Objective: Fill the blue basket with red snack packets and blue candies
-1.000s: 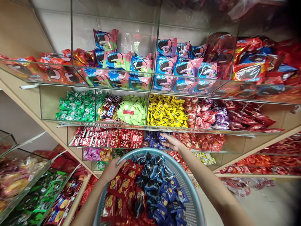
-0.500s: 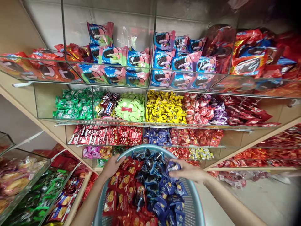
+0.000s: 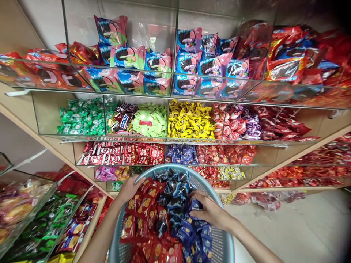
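A blue-grey plastic basket (image 3: 228, 241) is in front of me, filled with wrapped candies. My left hand (image 3: 131, 189) is closed on its upper left rim. Red packets (image 3: 145, 206) with orange-slice prints lie in its left half, black-and-blue wrapped candies (image 3: 175, 190) in the middle, and dark blue packets (image 3: 192, 233) on the right. Inside the right part, my right hand (image 3: 210, 210) has its fingers curled around a dark blue packet (image 3: 196, 205), low against the others. The hand hides part of that packet.
Glass-fronted shelves rise ahead, with cookie packs (image 3: 189, 64) on top and yellow candies (image 3: 190, 120), green candies (image 3: 82, 117) and blue candies (image 3: 181, 154) below. Left of me is a divided bin of green-and-black packets (image 3: 44, 219). Pale floor (image 3: 274, 226) shows at right.
My right hand has moved left and down with the blue packet, from near the basket's right rim onto the blue packets inside. My left hand stays on the rim. The view has shifted slightly.
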`<state>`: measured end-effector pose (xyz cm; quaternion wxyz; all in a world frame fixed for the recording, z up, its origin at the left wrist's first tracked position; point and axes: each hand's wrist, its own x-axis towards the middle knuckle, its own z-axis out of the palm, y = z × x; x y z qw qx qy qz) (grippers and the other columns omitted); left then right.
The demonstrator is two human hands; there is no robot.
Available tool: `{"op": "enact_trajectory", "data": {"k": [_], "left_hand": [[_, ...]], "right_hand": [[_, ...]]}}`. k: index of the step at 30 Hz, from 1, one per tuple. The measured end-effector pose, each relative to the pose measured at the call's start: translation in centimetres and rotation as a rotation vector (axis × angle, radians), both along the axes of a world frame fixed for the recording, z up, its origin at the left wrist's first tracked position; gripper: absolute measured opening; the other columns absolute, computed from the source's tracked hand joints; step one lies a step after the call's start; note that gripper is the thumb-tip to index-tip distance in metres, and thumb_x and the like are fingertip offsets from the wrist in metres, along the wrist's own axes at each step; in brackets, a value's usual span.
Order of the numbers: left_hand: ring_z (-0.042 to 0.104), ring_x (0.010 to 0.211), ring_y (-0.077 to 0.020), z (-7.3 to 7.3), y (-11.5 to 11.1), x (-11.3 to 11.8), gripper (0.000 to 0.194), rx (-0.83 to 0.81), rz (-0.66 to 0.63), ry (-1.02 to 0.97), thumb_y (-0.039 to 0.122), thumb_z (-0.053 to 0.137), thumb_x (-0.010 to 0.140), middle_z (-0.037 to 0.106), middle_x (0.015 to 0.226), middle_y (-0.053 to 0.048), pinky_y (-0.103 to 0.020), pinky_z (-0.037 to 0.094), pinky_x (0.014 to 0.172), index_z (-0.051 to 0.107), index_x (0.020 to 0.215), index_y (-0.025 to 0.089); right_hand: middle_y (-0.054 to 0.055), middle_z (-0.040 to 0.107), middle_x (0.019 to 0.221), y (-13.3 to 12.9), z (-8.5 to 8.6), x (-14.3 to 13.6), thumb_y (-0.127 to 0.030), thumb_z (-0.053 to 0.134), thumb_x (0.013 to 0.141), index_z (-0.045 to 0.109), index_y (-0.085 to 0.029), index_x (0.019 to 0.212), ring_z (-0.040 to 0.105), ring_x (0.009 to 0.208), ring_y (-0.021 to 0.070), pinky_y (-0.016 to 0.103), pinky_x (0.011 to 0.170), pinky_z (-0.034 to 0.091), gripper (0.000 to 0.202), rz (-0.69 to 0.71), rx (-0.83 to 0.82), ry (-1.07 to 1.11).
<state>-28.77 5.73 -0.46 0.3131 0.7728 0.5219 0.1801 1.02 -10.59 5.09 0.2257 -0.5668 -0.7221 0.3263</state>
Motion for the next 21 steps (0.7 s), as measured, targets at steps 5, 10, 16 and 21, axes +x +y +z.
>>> {"op": "enact_trajectory", "data": {"k": [5, 10, 16, 21], "left_hand": [[0.048, 0.057, -0.0138, -0.2, 0.0, 0.0, 0.044, 0.002, 0.015, 0.039, 0.057, 0.033, 0.075, 0.049, 0.059, 0.002, -0.022, 0.034, 0.055, 0.051, 0.069, 0.018], [0.048, 0.059, -0.0134, -0.2, 0.0, 0.0, 0.042, 0.024, -0.005, 0.022, 0.056, 0.033, 0.076, 0.051, 0.062, 0.002, -0.021, 0.033, 0.055, 0.051, 0.071, 0.018], [0.048, 0.058, -0.014, 0.0, -0.1, 0.0, 0.043, -0.007, 0.017, 0.008, 0.055, 0.035, 0.075, 0.051, 0.059, 0.002, -0.021, 0.034, 0.054, 0.055, 0.074, 0.017], [0.049, 0.058, -0.0144, 0.1, -0.2, 0.2, 0.044, -0.01, 0.032, 0.02, 0.057, 0.036, 0.074, 0.054, 0.061, 0.001, -0.021, 0.034, 0.054, 0.056, 0.073, 0.017]], "right_hand": [[0.008, 0.046, 0.113, -1.3, 0.4, 0.9, -0.036, 0.049, 0.078, 0.052, -0.02, 0.095, 0.042, 0.105, 0.0193, 0.031, 0.088, 0.034, 0.024, -0.045, 0.058, -0.02], [0.006, 0.053, 0.095, -2.5, 1.2, 1.1, -0.036, 0.041, 0.082, 0.054, -0.021, 0.091, 0.049, 0.091, 0.0177, 0.03, 0.079, 0.039, 0.022, -0.084, 0.025, -0.024], [0.004, 0.054, 0.087, -2.1, 1.9, 1.5, -0.04, 0.041, 0.082, 0.055, -0.02, 0.086, 0.051, 0.082, 0.0158, 0.027, 0.072, 0.04, 0.025, -0.15, 0.004, 0.044], [0.002, 0.054, 0.075, -1.3, 0.7, 1.2, -0.044, 0.044, 0.079, 0.056, -0.019, 0.083, 0.049, 0.066, 0.0128, 0.023, 0.056, 0.039, 0.028, -0.269, -0.041, 0.141]]}}
